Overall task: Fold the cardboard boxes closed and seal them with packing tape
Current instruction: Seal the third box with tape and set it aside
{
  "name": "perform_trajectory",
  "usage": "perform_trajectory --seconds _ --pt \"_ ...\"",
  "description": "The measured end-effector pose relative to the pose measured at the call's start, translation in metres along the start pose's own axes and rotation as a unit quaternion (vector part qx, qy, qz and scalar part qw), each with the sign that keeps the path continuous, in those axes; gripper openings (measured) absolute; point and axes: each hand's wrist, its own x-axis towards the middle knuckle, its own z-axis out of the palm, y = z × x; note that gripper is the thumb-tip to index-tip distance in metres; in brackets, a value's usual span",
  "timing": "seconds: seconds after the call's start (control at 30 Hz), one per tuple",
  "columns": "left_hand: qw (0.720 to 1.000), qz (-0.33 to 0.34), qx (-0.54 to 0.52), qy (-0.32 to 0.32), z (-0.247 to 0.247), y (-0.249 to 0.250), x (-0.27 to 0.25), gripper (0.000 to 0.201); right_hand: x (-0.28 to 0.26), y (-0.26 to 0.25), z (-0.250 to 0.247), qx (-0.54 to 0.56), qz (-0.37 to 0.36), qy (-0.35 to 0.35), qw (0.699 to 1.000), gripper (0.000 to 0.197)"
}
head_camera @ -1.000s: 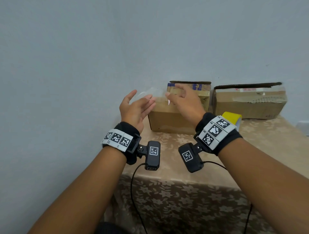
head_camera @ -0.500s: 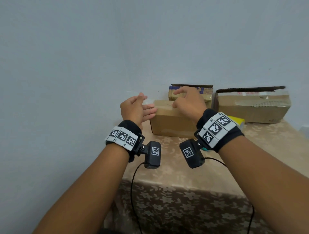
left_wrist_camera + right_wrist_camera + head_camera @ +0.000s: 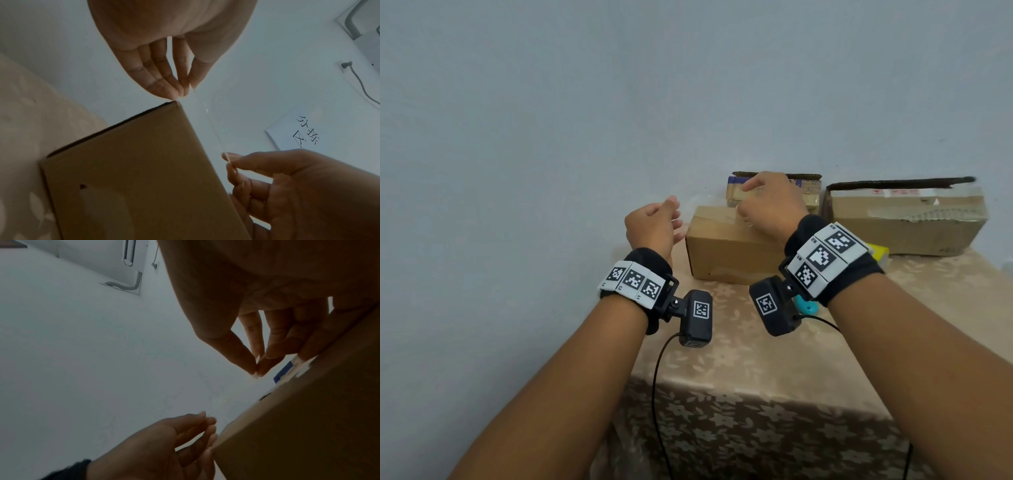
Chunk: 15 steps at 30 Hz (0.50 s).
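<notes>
A small brown cardboard box point(image 3: 729, 253) lies shut on the patterned tablecloth near the wall. A strip of clear tape point(image 3: 206, 112) stretches over its top edge between my two hands. My left hand point(image 3: 657, 219) hovers at the box's left end and pinches one end of the strip between thumb and fingertips point(image 3: 182, 93). My right hand point(image 3: 767, 202) is above the box top and pinches the other end point(image 3: 256, 371). In the right wrist view the box point(image 3: 298, 426) fills the lower right and the strip is only faintly visible.
A second small box point(image 3: 810, 186) with a blue label stands behind against the wall. A larger box point(image 3: 904, 222) sits to the right, a yellow tape roll point(image 3: 879, 251) in front of it. A teal object point(image 3: 806, 307) peeks out under my right wrist. The table's front edge point(image 3: 722, 380) is close.
Both hands have come down from holding the strip raised above the box to the level of its top. The left hand's fingers have curled from spread to a pinch.
</notes>
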Motion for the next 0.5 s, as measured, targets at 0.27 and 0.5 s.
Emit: perform_trajectory --seconds 0.27,0.5 --pt "1.0 -0.012 0.001 -0.021 -0.0024 -0.007 0.0006 0.018 0.0039 0.002 0.0031 -0.055 0.001 -0.003 0.998 0.042" --pt "1.0 -0.013 0.003 -0.016 0.0021 -0.0077 0.0012 0.018 0.0042 0.0068 0.0058 -0.092 -0.006 0.006 0.996 0.046"
